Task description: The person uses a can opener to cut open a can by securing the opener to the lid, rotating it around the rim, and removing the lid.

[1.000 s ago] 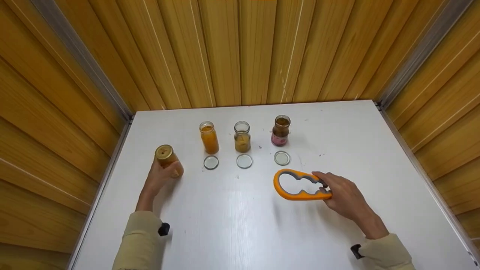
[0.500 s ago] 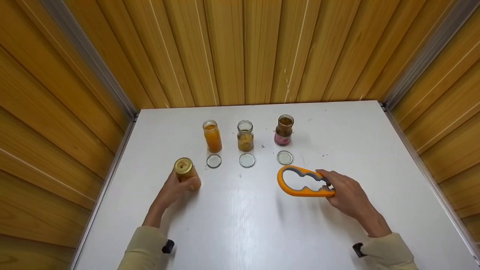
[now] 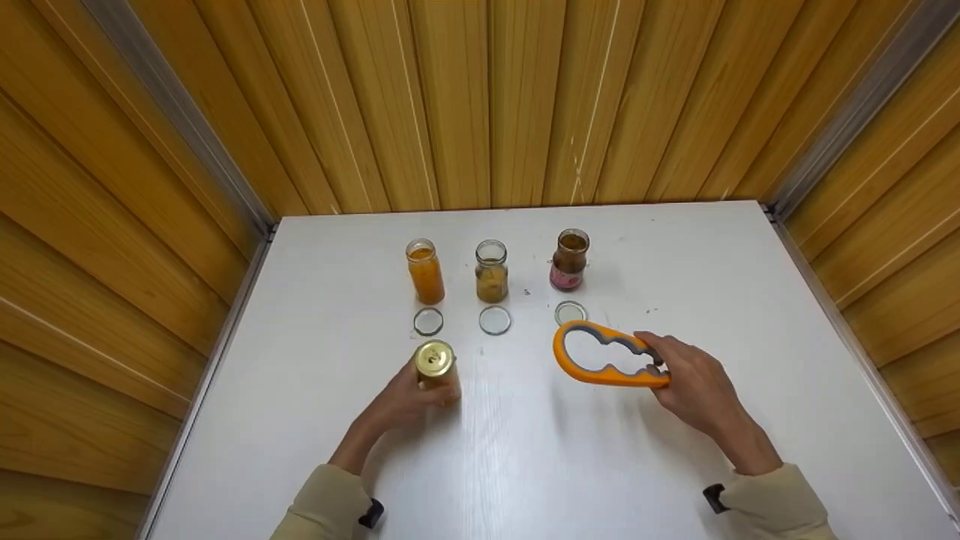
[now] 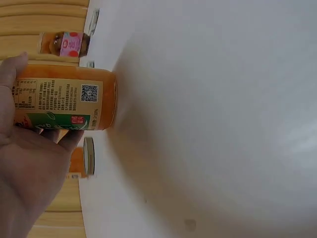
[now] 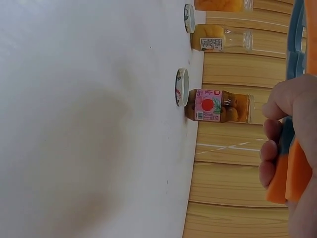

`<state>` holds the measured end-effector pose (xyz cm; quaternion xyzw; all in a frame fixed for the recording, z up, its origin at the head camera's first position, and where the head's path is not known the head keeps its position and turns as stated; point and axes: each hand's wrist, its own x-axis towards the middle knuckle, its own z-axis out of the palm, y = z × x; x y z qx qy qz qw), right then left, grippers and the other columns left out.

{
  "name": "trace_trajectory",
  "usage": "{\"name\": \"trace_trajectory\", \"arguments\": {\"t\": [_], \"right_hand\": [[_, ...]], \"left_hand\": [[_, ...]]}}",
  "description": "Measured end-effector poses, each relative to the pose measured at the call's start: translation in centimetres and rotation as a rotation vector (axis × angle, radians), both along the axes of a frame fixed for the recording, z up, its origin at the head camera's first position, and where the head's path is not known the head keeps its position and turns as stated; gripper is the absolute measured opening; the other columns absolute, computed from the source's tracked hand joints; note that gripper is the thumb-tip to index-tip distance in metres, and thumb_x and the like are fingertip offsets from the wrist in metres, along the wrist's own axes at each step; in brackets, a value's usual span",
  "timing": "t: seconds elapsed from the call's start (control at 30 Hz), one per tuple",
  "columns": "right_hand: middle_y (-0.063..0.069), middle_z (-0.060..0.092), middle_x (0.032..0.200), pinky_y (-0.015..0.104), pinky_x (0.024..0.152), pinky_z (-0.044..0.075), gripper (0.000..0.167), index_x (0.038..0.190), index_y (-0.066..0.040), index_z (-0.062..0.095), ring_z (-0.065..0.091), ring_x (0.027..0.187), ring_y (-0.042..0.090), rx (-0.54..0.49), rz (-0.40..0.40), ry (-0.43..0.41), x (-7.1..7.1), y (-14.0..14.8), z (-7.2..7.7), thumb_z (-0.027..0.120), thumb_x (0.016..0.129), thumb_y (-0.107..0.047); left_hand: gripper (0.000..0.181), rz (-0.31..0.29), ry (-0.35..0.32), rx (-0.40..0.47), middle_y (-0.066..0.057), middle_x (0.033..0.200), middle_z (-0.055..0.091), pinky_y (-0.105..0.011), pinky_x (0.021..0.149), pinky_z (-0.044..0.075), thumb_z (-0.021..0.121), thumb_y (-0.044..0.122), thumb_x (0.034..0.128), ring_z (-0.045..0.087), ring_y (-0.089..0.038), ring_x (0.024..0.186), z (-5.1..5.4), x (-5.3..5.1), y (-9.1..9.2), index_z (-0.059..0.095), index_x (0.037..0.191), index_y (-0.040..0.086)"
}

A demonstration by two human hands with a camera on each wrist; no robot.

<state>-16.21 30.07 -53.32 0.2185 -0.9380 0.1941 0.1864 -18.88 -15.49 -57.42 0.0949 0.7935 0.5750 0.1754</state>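
Note:
My left hand grips a closed glass jar with a gold lid, a tan and green label and orange contents. The jar stands upright, and the left wrist view shows its base close above or on the table; I cannot tell which. Over to the right, my right hand holds an orange jar opener with a grey scalloped lining, raised above the table. In the right wrist view, fingers curl round the handles of that opener. The opener is apart from every jar.
At the back of the white table stand three open jars: one orange, one pale yellow, one brown with a pink label. A loose lid lies before each: left, middle, right. Wood-patterned walls enclose the table.
My left hand has carried the gold-lidded jar rightward and toward me, from the table's left side to near its middle. The right hand and jar opener have moved only slightly.

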Motion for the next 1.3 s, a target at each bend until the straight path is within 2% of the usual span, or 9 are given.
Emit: {"name": "trace_trajectory", "arguments": {"t": [0.07, 0.2, 0.47, 0.7, 0.9, 1.0, 1.13, 1.3], "right_hand": [[0.004, 0.071, 0.098, 0.038, 0.066, 0.058, 0.069, 0.134, -0.006, 0.064, 0.067, 0.078, 0.02, -0.003, -0.007, 0.002, 0.0, -0.1, 0.2, 0.087, 0.07, 0.008], [0.004, 0.071, 0.098, 0.039, 0.067, 0.058, 0.07, 0.135, -0.006, 0.063, 0.066, 0.078, 0.021, -0.006, -0.016, -0.004, 0.0, -0.4, 0.5, 0.086, 0.07, 0.008], [0.005, 0.071, 0.096, 0.04, 0.066, 0.056, 0.071, 0.135, -0.006, 0.063, 0.064, 0.076, 0.024, -0.01, -0.041, -0.013, 0.2, -1.0, 1.2, 0.084, 0.069, 0.011], [0.006, 0.071, 0.1, 0.04, 0.068, 0.055, 0.071, 0.136, -0.008, 0.062, 0.063, 0.078, 0.022, -0.009, -0.073, -0.061, 0.0, -2.2, 1.8, 0.08, 0.071, 0.013], [0.004, 0.067, 0.096, 0.04, 0.07, 0.052, 0.07, 0.138, -0.01, 0.061, 0.06, 0.078, 0.021, 0.018, -0.056, -0.085, -0.3, -3.6, 2.2, 0.079, 0.074, 0.012], [0.003, 0.065, 0.095, 0.039, 0.071, 0.051, 0.072, 0.139, -0.01, 0.06, 0.059, 0.079, 0.021, 0.032, -0.038, -0.086, -0.4, -4.2, 2.3, 0.08, 0.073, 0.012], [0.003, 0.063, 0.096, 0.039, 0.074, 0.051, 0.074, 0.141, -0.01, 0.059, 0.056, 0.079, 0.021, 0.062, -0.025, -0.104, -0.4, -4.8, 2.4, 0.08, 0.073, 0.011], [0.004, 0.063, 0.097, 0.041, 0.08, 0.051, 0.072, 0.142, -0.01, 0.058, 0.054, 0.08, 0.021, 0.081, -0.014, -0.136, -0.5, -5.6, 2.5, 0.08, 0.076, 0.009]], "left_hand": [[0.082, -0.054, 0.02, 0.013, -0.014, 0.157, 0.043, -0.059, 0.121, 0.023, 0.08, 0.023, 0.0922, 0.033, -0.035, 0.148, -0.1, 0.0, 1.1, 0.034, 0.157, 0.005], [0.078, -0.121, 0.033, 0.039, -0.011, 0.154, 0.047, -0.056, 0.121, 0.023, 0.08, 0.024, 0.0925, 0.036, -0.03, 0.147, -0.4, -0.1, 3.2, 0.038, 0.156, 0.007], [0.068, -0.201, 0.042, 0.08, -0.003, 0.138, 0.058, -0.048, 0.117, 0.032, 0.081, 0.016, 0.0904, 0.048, -0.022, 0.133, -0.2, -0.2, 7.1, 0.045, 0.148, 0.009], [0.07, -0.265, 0.024, 0.065, 0.005, 0.141, 0.055, -0.048, 0.121, 0.028, 0.081, 0.017, 0.0906, 0.046, -0.017, 0.136, -0.1, -0.5, 9.9, 0.044, 0.15, 0.017], [0.068, -0.302, 0.044, 0.063, 0.005, 0.138, 0.057, -0.045, 0.119, 0.031, 0.08, 0.017, 0.0912, 0.049, -0.015, 0.132, -0.2, -1.0, 11.6, 0.043, 0.149, 0.02], [0.066, -0.308, 0.041, 0.051, 0.009, 0.134, 0.058, -0.045, 0.118, 0.033, 0.08, 0.02, 0.0914, 0.05, -0.012, 0.128, -0.2, -1.2, 12.4, 0.044, 0.146, 0.027], [0.058, -0.307, 0.002, 0.039, 0.014, 0.127, 0.059, -0.045, 0.113, 0.038, 0.08, 0.026, 0.0924, 0.052, -0.012, 0.119, -0.2, -1.4, 13.2, 0.048, 0.14, 0.036], [0.048, -0.291, -0.054, 0.039, 0.012, 0.12, 0.061, -0.047, 0.114, 0.036, 0.08, 0.033, 0.0915, 0.052, -0.013, 0.114, -0.1, -1.3, 13.6, 0.056, 0.132, 0.032]]}}
